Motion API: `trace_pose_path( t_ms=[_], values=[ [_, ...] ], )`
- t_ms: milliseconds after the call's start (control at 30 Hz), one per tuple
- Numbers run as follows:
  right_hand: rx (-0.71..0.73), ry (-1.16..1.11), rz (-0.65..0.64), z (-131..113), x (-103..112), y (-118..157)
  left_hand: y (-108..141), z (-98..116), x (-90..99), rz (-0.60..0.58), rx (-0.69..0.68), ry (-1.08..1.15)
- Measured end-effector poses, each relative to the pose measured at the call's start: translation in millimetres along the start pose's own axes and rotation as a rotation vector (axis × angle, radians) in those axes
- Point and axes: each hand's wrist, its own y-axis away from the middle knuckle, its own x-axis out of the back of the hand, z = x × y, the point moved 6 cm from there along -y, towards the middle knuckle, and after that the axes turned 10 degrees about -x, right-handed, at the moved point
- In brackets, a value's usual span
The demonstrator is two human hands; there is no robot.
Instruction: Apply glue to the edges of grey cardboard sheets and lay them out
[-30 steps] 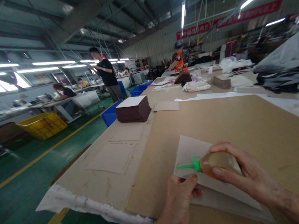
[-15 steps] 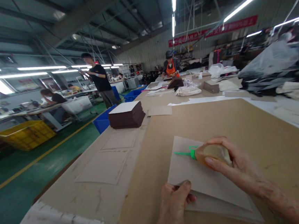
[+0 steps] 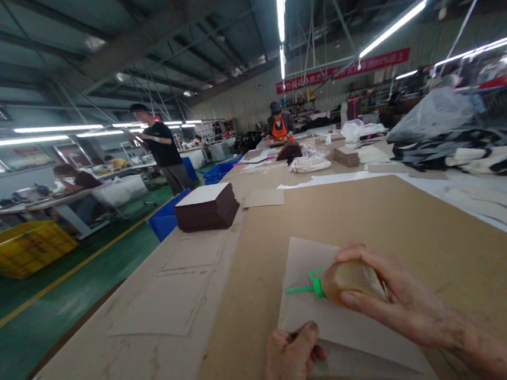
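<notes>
While the right hand [image 3: 399, 304] grips a bottle [image 3: 352, 282] — fingers closed around its amber body — the left hand [image 3: 290, 359] pinches a card [image 3: 331, 316] at its near-left edge, thumb on top. Bottle is tilted onto its side above the card, its green nozzle [image 3: 300, 289] pointing to nine o'clock, tip near the card's left edge; contact between tip and card cannot be determined. Left hand sits at eight o'clock from the bottle. A second card [image 3: 353, 363] shows beneath the first, at the near side; both lie over a brown board [image 3: 462, 290] on the counter [image 3: 158, 370].

Remaining positions are taken from the bottle. At nine o'clock, a pale sheet [image 3: 159, 304] lies flat on the counter. At ten o'clock: a dark stack [image 3: 206, 212] with a white top, and just right of it a small sheet [image 3: 263, 198]. A blue bin [image 3: 167, 215] stands beyond the counter's left edge, beside the stack. At eleven o'clock, well apart, a person in an orange apron [image 3: 279, 131] is at the far end. At one o'clock, a plastic bag [image 3: 427, 115] rests on dark cloth [image 3: 419, 155].
</notes>
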Motion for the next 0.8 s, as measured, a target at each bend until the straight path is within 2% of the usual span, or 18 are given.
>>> trace_pose_path(
  t_ms=[67,200,267,433,600,733,800],
  values=[
    [0.014,0.013,0.002,-1.8,0.9,-0.7,0.3,1.1,0.2,0.020,-0.006,0.008],
    [-0.034,0.066,0.220,5.5,17.6,-11.7,1.2,2.2,-0.1,0.039,-0.001,0.016],
    [-0.035,0.091,0.284,8.0,22.7,-16.0,1.4,1.8,0.6,0.039,0.006,0.025],
    [0.019,0.069,0.148,5.1,15.2,-16.6,0.8,0.5,3.4,-0.007,0.033,0.022],
    [0.007,0.095,0.305,7.0,27.5,-19.9,1.2,4.6,1.1,-0.058,0.008,0.017],
    [0.002,0.081,0.138,7.0,18.1,-26.4,2.8,6.1,-1.1,-0.059,0.013,0.034],
    [-0.001,0.073,0.127,6.1,15.3,-26.9,2.7,6.4,-0.8,-0.048,0.008,0.037]
  ],
)
